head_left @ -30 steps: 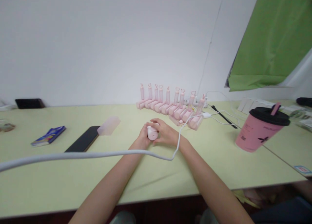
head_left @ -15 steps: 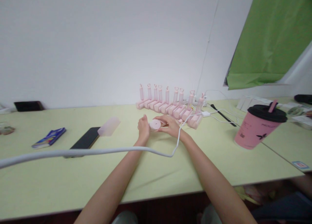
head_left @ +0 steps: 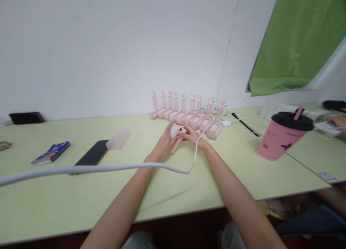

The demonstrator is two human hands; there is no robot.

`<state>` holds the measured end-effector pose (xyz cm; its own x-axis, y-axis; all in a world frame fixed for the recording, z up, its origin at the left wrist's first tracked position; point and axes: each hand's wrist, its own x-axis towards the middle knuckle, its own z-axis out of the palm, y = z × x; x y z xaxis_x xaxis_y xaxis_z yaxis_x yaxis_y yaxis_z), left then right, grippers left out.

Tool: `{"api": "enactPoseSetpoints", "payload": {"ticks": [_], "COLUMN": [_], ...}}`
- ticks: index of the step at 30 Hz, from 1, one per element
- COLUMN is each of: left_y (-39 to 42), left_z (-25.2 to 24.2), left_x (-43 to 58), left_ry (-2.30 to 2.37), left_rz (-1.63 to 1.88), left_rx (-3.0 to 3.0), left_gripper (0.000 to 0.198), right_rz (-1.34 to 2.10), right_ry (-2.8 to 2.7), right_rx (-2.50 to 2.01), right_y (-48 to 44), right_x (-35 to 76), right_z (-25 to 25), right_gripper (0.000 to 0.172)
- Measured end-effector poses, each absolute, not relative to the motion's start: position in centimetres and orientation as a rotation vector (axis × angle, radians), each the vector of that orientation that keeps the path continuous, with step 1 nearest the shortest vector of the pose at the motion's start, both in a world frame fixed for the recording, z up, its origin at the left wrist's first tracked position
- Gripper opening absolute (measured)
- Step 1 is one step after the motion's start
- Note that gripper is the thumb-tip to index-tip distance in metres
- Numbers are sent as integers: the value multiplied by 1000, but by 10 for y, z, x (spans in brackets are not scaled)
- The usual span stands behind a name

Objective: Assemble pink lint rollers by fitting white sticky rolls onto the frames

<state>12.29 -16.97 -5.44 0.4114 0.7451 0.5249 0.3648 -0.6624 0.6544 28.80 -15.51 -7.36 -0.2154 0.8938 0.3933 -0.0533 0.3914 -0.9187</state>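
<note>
Both hands meet over the middle of the table around a small pale pink-and-white device with a rounded white end; its exact kind is unclear. My left hand curls around its left side. From the right, my right hand grips it, fingers bent over the top. A pink part of it shows below the fingers, and the rest is covered. Just behind stand several slim pink tubes with loops on top. Several thicker pink pieces lie in a row before them.
A white cable crosses the view in front of my forearms. To the left are a translucent pink sleeve, a black phone and a purple packet. A pink cup stands right; another person's hand is beyond it.
The device has turned: its flat round face pointed at me before, and now its rounded white side shows. My left hand has closed around it. Another person's hand shows more at the right edge.
</note>
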Motion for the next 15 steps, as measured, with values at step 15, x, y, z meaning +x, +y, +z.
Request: {"api": "enactPoseSetpoints", "payload": {"ticks": [15], "left_y": [-161], "left_z": [-70], "left_x": [133], "left_ry": [1016], "left_rz": [899], "left_rx": [1992], "left_gripper": [70], "right_rz": [575], "right_ry": [-1348], "right_rx": [-900], "right_y": [-143], "right_x": [266], "right_z": [-99], "right_gripper": [16]}}
